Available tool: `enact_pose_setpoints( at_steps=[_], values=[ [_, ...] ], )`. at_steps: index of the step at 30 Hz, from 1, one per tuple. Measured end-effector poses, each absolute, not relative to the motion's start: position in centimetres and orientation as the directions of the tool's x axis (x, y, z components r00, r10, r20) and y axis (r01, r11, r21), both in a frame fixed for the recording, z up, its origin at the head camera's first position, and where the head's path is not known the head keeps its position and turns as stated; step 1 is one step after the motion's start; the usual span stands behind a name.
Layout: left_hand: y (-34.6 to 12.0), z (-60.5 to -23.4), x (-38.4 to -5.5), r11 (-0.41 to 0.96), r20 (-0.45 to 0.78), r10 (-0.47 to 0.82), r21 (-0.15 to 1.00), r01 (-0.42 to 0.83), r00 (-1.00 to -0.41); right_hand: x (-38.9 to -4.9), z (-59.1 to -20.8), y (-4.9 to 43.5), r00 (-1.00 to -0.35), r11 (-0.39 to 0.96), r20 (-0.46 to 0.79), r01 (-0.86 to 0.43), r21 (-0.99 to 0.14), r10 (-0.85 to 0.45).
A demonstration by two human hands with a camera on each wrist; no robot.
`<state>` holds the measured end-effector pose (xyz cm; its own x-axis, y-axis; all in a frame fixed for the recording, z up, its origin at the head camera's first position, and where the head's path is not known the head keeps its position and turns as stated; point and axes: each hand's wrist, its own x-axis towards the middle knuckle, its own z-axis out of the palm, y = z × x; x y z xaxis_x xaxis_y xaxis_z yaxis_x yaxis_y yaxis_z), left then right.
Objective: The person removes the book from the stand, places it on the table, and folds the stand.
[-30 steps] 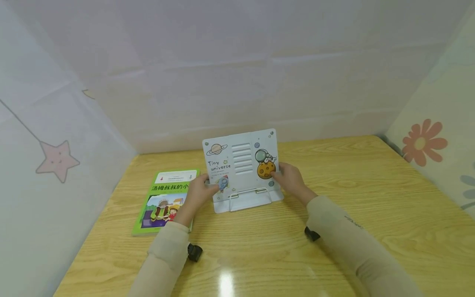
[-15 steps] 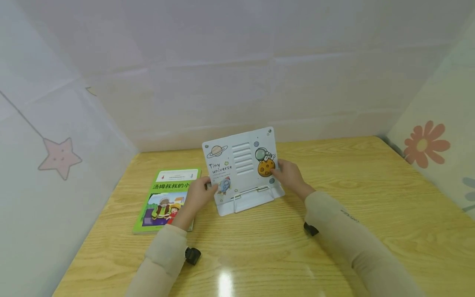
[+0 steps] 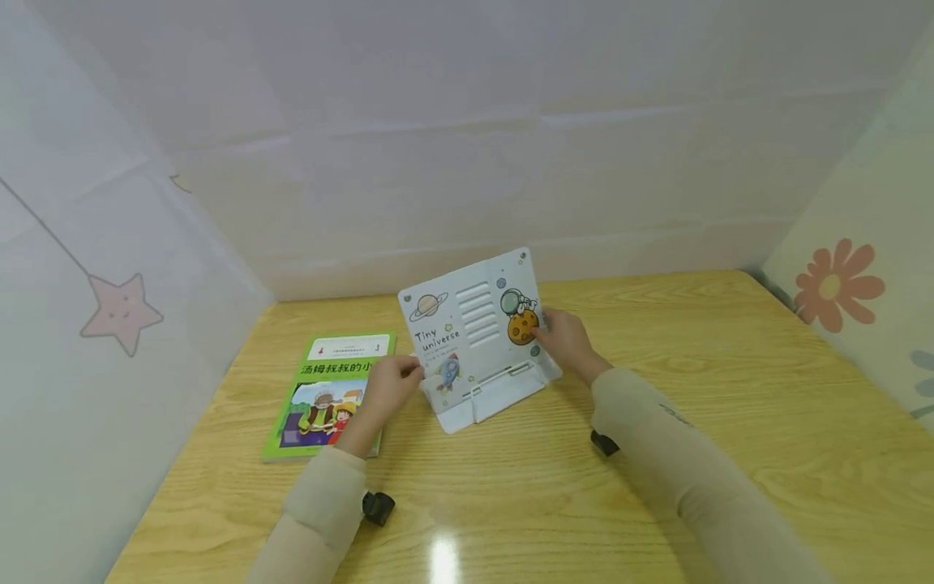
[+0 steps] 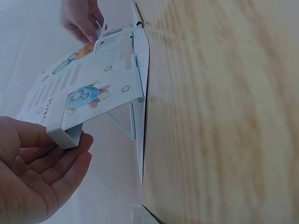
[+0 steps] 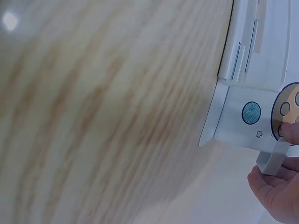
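Observation:
A white metal book stand (image 3: 470,357) leans back, upright on the table, printed with a rocket, a ringed planet, an astronaut and "Tiny universe". My left hand (image 3: 390,391) holds its left edge; in the left wrist view the fingers of that hand (image 4: 42,172) curl at a bent white lip (image 4: 65,136) beside the rocket. My right hand (image 3: 569,341) grips the right edge, thumb on the front by the orange planet and fingers behind. The right wrist view shows the fingers (image 5: 278,189) around a similar bent lip (image 5: 273,158). A wire holder (image 3: 503,389) lies along the bottom ledge.
A green picture book (image 3: 286,438) lies flat on the wooden table (image 3: 700,357), left of the stand and partly behind my left forearm. A pale cloth backdrop (image 3: 467,178) rises behind the table's far edge and at both sides.
The stand has turned, its lower left corner coming toward me and its top shifting slightly left. My left fingertips have shifted slightly at the left edge. Both hands stay on it.

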<state>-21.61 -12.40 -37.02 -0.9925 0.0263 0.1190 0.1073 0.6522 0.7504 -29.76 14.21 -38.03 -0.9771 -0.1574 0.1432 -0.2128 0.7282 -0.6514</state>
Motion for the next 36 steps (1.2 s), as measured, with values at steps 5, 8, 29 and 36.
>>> enact_pose_setpoints(
  at_steps=[5, 8, 29, 36],
  values=[
    [-12.4, -37.1, -21.4, 0.652, 0.107, 0.034, 0.751, 0.103, -0.994, -30.4, -38.1, 13.9, -0.980, 0.729, 0.141, -0.196, -0.656, -0.137],
    [-12.4, -37.0, -21.1, 0.634, 0.095, 0.049, 0.767, 0.104, -0.994, -30.7, -38.1, 13.8, -0.982, 0.725, 0.149, -0.187, -0.662, -0.117],
    [-11.3, -37.0, -19.8, 0.524, 0.077, 0.124, 0.842, 0.131, -0.989, -31.4, -36.9, 12.5, -0.980, 0.717, 0.159, -0.194, -0.669, -0.117],
    [-10.8, -37.0, -19.3, 0.500, 0.063, 0.144, 0.857, 0.127, -0.988, -31.6, -36.3, 11.9, -0.987, 0.681, 0.106, -0.163, -0.714, -0.125]
  ],
)
